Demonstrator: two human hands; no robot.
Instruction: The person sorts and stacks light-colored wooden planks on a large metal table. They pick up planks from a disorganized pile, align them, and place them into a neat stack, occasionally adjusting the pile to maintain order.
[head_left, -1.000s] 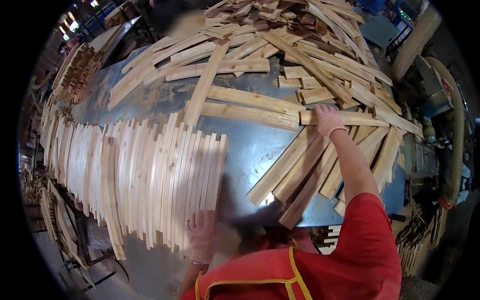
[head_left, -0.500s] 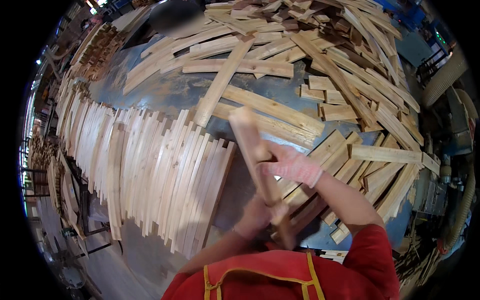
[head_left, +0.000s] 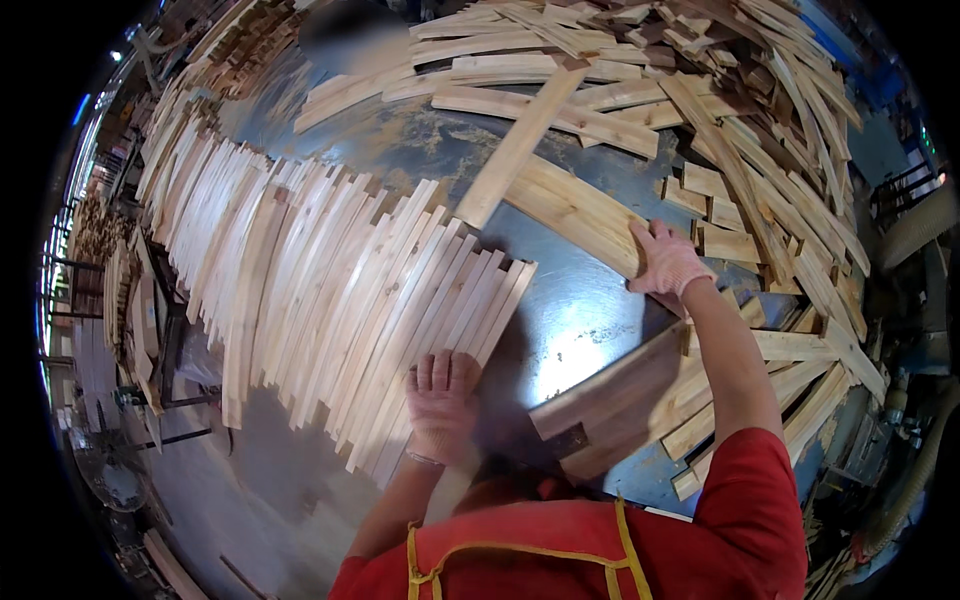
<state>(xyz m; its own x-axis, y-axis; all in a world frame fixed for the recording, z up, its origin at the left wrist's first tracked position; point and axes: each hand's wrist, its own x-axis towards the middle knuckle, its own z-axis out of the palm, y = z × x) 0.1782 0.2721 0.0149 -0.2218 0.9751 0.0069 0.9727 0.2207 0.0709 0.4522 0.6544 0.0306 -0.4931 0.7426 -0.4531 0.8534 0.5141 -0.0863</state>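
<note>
Spanning a board (head_left: 580, 212) end, right of centre

Right hand (head_left: 668, 260) half-open across it, grip unclear; left hand (head_left: 442, 405), lower centre, lies on planks (head_left: 370, 290), can't tell if gripping. Board: likely stiff, lightish, not slippery; take across edges, mid-length. Dusty metal desk (head_left: 600, 305); room dim, hose (head_left: 922, 215) at right edge.

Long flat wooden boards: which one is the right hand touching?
The pale-brown wooden board with its right end at the pink-gloved right hand; only it stretches from there to the long, slanting tan board.
</note>
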